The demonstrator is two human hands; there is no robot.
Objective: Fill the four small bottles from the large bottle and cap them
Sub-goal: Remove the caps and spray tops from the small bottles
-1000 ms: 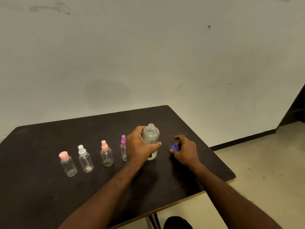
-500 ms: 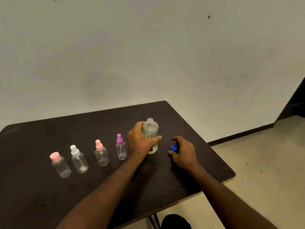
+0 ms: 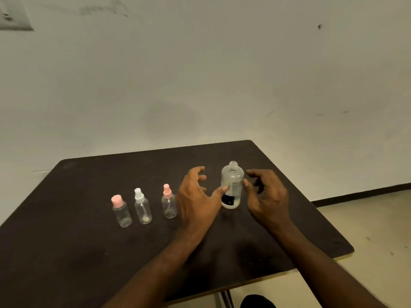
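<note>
Large bottle stood upright on table, neck up, uncapped. Left hand and right hand flanked it, fingers spread, thumbs touching sides, gripping nothing. Three capped small bottles in row left of bottle; left hand blocked fourth.

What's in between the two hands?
The large bottle, uncapped and upright on the table, stands between the left hand and the right hand, as the head view shows.

No legible text (large bottle label blurred)
</note>
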